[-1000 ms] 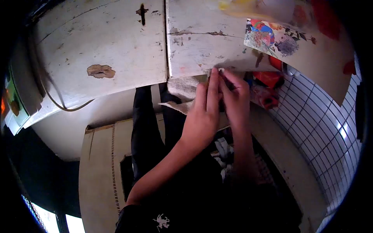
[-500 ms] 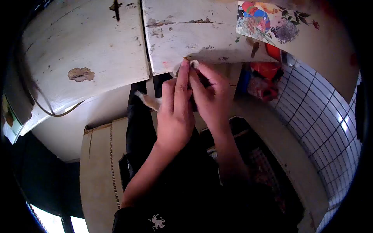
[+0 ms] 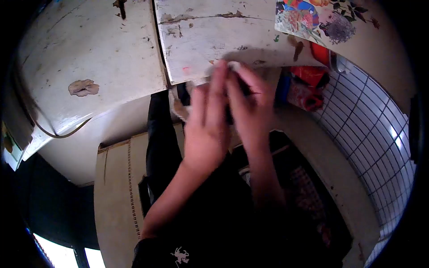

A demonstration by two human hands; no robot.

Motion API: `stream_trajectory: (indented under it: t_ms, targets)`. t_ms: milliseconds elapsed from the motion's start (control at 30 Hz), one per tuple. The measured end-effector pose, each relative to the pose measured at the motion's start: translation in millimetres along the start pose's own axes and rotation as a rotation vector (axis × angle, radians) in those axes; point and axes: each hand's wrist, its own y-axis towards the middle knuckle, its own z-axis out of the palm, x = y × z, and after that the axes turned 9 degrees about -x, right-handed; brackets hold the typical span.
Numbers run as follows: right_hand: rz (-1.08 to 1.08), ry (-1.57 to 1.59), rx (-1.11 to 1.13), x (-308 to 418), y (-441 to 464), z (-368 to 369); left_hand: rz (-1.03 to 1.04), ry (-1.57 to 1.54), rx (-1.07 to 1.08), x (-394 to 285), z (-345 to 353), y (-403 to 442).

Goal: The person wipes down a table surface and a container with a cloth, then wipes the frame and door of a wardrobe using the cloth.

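Observation:
Both hands meet at the front edge of the worn white table point(image 3: 214, 35). My left hand point(image 3: 208, 116) has its fingers drawn together around a pale piece of cloth point(image 3: 181, 107), whose loose end hangs out on the left side. Close against it, my right hand point(image 3: 252, 102) pinches a small whitish bit of material point(image 3: 233, 66) at the fingertips. Motion blurs the fingers, and whatever else lies between the palms is hidden.
A flower-printed sheet point(image 3: 313, 22) lies at the upper right. Below it are red items point(image 3: 308, 87) beside a wire grid point(image 3: 366, 120). A cable point(image 3: 62, 134) loops at the left table edge. Cardboard point(image 3: 114, 192) stands below.
Both hands have shifted left in view and stay together at the table edge. The cloth's loose end now shows less, and the view of the table has moved.

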Motion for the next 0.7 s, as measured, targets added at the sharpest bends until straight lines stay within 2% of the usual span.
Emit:
stream_trajectory:
  t_ms: [33, 67, 100, 133, 167, 200, 233, 267, 333, 367, 400, 467, 533, 600, 700]
  targets:
    - [0.065, -0.024, 0.08, 1, -2, 0, -0.106, -0.087, -0.031, 3, -4, -3]
    - [0.131, -0.046, 0.159, 5, -1, -1, -0.106, -0.088, -0.03, 3, -2, -3]
    - [0.025, 0.069, 0.05, 2, -1, 0, -0.021, -0.029, -0.028, 3, 1, -1]
    - [0.02, 0.073, 0.052, -1, 0, -4, 0.066, 0.032, -0.03, 3, 3, 1]
    - [0.154, 0.067, 0.049, -3, 2, -15, -0.085, -0.039, 0.116, -6, 3, -1]
    - [0.291, 0.058, 0.047, -2, 3, -19, -0.048, -0.121, 0.038, -9, 10, 0]
    - [0.172, -0.009, 0.046, -1, 3, -15, -0.099, -0.077, 0.064, -9, 5, -1]
    - [0.172, -0.016, 0.047, 3, -2, -8, -0.149, -0.037, 0.09, -9, -2, 0]
    - [0.077, 0.082, 0.092, 12, -10, 10, 0.002, 0.014, -0.137, 12, -7, -5]
    - [-0.052, 0.024, 0.109, 10, -9, 13, 0.031, 0.049, -0.125, 18, -12, -6]
    - [-0.049, 0.023, 0.102, 4, -9, 10, 0.035, 0.047, -0.12, 18, -10, -6]
    - [-0.045, 0.037, 0.02, -13, -10, -2, 0.101, 0.043, 0.022, 14, -3, -4]
    - [-0.045, -0.03, -0.03, -15, -3, -19, 0.073, -0.055, 0.11, 8, 10, -5]
    - [0.201, -0.155, 0.132, -14, 3, -30, 0.02, -0.103, 0.086, 4, 16, -7]
    - [0.06, -0.108, 0.154, -7, -4, -10, 0.062, -0.016, -0.042, 14, 4, -9]
